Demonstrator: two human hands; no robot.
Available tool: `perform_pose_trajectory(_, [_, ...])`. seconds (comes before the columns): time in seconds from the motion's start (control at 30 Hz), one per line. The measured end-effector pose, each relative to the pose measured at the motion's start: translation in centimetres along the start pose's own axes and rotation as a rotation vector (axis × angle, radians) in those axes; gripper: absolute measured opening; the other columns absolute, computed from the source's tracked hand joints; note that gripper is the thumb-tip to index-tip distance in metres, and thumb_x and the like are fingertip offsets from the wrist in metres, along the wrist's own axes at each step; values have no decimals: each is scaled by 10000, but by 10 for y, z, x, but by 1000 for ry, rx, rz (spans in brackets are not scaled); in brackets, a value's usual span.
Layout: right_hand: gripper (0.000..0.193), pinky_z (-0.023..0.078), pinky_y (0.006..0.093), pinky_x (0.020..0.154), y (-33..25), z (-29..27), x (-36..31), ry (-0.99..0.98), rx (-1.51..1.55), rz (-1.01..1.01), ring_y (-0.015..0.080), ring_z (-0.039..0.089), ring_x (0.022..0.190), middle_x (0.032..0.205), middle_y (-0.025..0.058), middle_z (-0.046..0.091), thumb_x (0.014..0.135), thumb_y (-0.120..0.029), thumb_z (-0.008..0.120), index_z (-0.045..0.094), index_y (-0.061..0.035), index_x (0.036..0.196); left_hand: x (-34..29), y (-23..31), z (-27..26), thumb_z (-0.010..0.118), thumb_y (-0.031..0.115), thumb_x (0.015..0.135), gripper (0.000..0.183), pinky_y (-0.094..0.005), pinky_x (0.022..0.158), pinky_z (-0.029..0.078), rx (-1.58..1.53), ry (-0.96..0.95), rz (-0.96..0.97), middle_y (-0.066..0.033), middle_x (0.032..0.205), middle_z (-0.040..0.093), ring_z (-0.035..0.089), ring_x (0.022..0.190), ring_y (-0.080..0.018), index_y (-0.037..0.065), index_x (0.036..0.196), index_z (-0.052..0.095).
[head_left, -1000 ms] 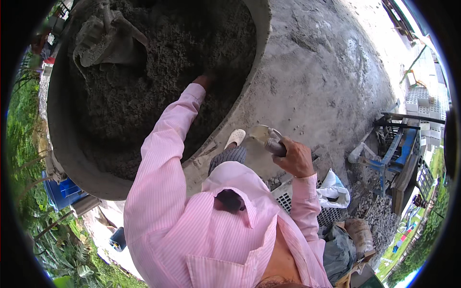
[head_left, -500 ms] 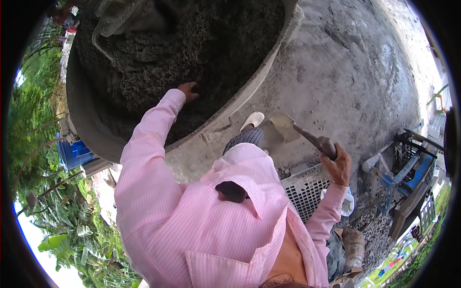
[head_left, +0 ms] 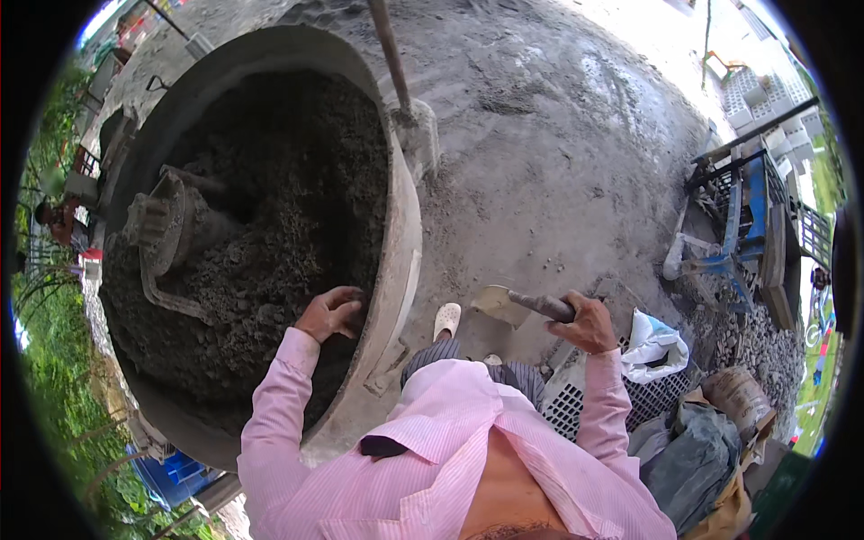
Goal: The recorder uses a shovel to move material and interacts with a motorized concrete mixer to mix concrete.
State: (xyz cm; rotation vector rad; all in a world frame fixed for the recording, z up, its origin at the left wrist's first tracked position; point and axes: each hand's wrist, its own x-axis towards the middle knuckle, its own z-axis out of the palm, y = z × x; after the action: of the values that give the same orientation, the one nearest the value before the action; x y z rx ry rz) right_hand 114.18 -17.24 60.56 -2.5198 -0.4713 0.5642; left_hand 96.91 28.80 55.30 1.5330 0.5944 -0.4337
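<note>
1. Gripping a trowel point(head_left: 498, 304) by its grey handle point(head_left: 540, 307) in the right hand point(head_left: 585, 326), with fingers and thumb closed around the end.
2. Holding the trowel over the ground point(head_left: 558, 207), to the right of the round tub point(head_left: 403, 247), with the flat, pale blade directed left toward the tub wall and the handle extending right. Cannot tell the height of the blade above the ground.
3. Reaching the left hand point(head_left: 331, 315) inside the tub, with thumb and fingers spread apart and slightly curled, near the inner wall on the closer right side. Cannot tell from this view about fingertip contact with the grey mix point(head_left: 297, 234).
4. Containing, within the tub, the coarse, lumpy mix and, toward the left, a coated paddle assembly point(head_left: 175, 238).
5. Showing a pole point(head_left: 389, 54) just outside the tub at upper right.
6. Wearing a pink striped shirt point(head_left: 432, 441), dark striped trousers point(head_left: 430, 358) and a cream clog point(head_left: 447, 318), visible between the tub and the trowel blade.
7. Placed near the right forearm: beside a perforated grey crate point(head_left: 661, 400), a white sack point(head_left: 654, 346) and a brown sack point(head_left: 740, 400).
8. Showing, farther right, a blue metal frame point(head_left: 733, 234).
</note>
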Motion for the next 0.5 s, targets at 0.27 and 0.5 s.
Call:
perform_pose_trajectory(0.27, [404,514,465,730,9,18,3,-82,-75,-150,382,668,801,815,177,680,737,-427,672,630,-73,926,-36,59,8,640,135,938,316,-268,533,551,-171,358,321,-99,946,668,652,669,-145,9,1219,570])
perform_pose_trajectory(0.5, [351,513,484,705,51,8,-17,-9,25,-280,387,663,780,799,180,674,738,-400,688,652,-73,862,15,132,192,609,61,957,308,-260,582,542,-309,41,556,-119,1039,672,667,811,-166,41,1257,542])
